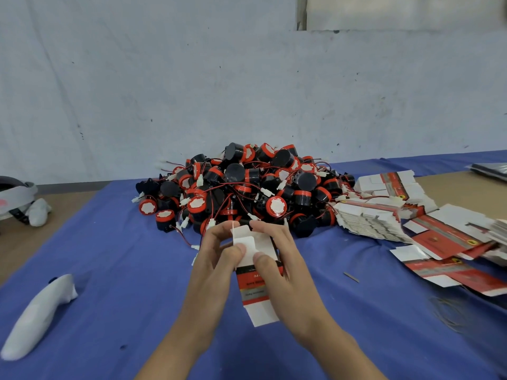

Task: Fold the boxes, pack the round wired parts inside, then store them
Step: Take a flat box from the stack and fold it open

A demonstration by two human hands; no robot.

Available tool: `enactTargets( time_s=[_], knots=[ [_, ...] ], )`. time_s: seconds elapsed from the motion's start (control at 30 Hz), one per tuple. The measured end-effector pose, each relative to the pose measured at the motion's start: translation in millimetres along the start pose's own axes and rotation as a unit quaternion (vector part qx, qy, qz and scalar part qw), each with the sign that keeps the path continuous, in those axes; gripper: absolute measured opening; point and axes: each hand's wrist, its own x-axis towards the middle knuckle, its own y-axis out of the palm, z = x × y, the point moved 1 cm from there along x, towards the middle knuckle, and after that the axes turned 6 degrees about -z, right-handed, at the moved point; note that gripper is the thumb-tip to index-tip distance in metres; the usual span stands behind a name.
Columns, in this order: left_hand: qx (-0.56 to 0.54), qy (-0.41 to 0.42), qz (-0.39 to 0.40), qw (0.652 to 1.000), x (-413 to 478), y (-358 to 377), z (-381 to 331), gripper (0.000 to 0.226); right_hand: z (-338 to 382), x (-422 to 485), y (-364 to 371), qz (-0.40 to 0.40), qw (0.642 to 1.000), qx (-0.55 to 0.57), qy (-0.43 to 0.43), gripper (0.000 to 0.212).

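a person's left hand (216, 259) and right hand (279, 256) work a small red-and-white box (256, 297) over a blue cloth (109, 270), just in front of a heap of round wired parts (247, 187); both hands are clamped on the box, fingers curled round its far side and each thumb pressing on the white end flaps (242, 235); the box is held tilted between the two hands, its near end open and pointing back toward the person; whether that end rests on the cloth cannot be told; no part appears to be inside yet, though the interior is hidden from this angle; the step in hand looks to be closing the far end, and it would go best with the side flaps folded in first, the tuck flap creased cleanly along its score and slid in square, while the fingers behind keep the sleeve from collapsing; squeezing too hard could flatten the thin card; to the right, stacks of unfolded flat boxes (378, 215) lie fanned across the cloth, reaching the edge of the heap; a white wrapped object (38, 316) lies well apart at the left; judged from the size of the heap, the job is at an early stage
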Motion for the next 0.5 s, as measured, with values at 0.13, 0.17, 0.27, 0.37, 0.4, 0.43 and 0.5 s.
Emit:
enactTargets(
  time_s=[0.13,0.17,0.27,0.37,0.4,0.43,0.5],
  knots=[
    [-0.049,-0.02,-0.014,0.998,4.7,-1.2,-0.3,0.03,-1.6,0.9,-2.5,-0.005,1.0,-0.002,-0.003,0.04],
    [-0.052,-0.021,-0.017,0.998,5.8,-1.6,-0.6,0.029,-2.1,1.3,-3.7,-0.008,1.0,0.001,-0.004,0.041],
    [-0.044,-0.019,-0.01,0.999,5.5,-0.8,-0.6,0.031,-3.8,1.7,-4.6,-0.007,1.0,-0.004,-0.007,0.049],
    [-0.017,-0.016,-0.007,1.0,2.8,1.5,1.2,0.035,-6.3,2.2,-4.8,-0.01,1.0,-0.007,-0.006,0.052],
    [-0.013,-0.014,-0.007,1.0,2.7,1.5,2.3,0.037,-6.8,2.5,-5.2,-0.014,1.0,-0.007,-0.008,0.05],
    [-0.01,-0.014,-0.007,1.0,2.7,1.3,2.5,0.04,-7.1,2.6,-5.7,-0.018,1.0,-0.01,-0.009,0.047],
    [-0.003,-0.015,-0.007,1.0,2.8,-0.2,2.4,0.047,-7.5,2.0,-6.0,-0.018,0.999,-0.033,-0.017,0.042]
  ],
)
